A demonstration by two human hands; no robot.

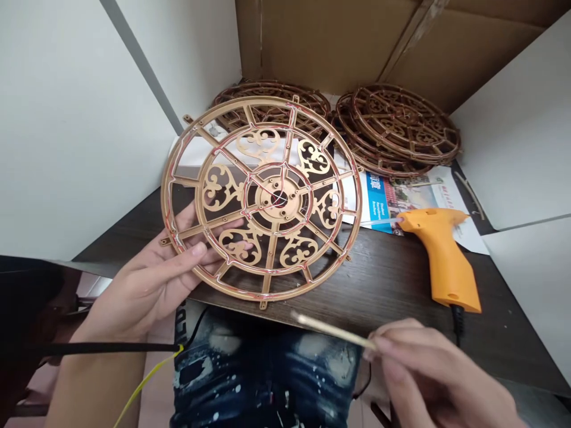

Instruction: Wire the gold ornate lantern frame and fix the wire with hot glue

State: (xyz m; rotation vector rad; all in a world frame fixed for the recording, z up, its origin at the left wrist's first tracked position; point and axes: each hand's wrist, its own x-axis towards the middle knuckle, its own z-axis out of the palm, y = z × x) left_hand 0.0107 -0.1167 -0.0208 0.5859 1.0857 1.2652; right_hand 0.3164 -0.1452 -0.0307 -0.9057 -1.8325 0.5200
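Note:
A round gold-coloured openwork frame (274, 212) with spokes, scroll ornaments and red and white wires along its ribs is held tilted above the table. My left hand (172, 267) grips its lower left rim, thumb in front and fingers behind. Below and to the right of the frame, my right hand (423, 362) pinches a thin pale stick (332, 330) between thumb and fingers. The stick points left and its tip is clear of the frame.
Similar round frames lie in piles at the back left (272, 95) and back right (401, 128). An orange glue gun (446, 255) with a black cord rests on the dark table (379, 279), partly over printed papers (468, 229). Cardboard (321, 41) stands behind.

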